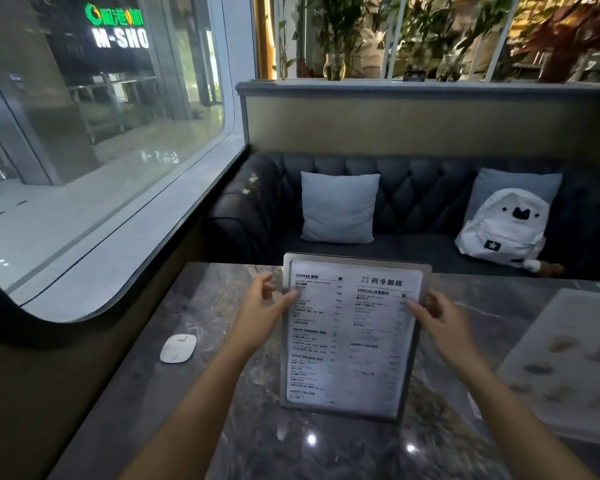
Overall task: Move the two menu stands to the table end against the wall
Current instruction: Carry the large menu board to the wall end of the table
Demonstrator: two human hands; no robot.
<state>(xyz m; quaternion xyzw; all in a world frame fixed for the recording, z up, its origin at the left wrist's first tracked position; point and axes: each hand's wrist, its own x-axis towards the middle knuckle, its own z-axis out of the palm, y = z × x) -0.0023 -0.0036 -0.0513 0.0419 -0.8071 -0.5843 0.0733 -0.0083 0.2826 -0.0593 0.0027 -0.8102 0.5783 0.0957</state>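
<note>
An upright metal-framed menu stand (350,337) with a white printed drinks list stands in the middle of the dark marble table (222,410). My left hand (265,303) grips its left edge near the top, thumb on the front. My right hand (437,318) grips its right edge at the same height. A second menu stand (568,362) with pale food pictures stands at the table's right side, blurred and turned at an angle; neither hand touches it.
A small white square device (178,348) lies on the table near the window-side wall at left. Beyond the table is a dark tufted sofa (413,188) with a grey cushion (338,207) and a white backpack (504,226). A large curved window (101,133) fills the left.
</note>
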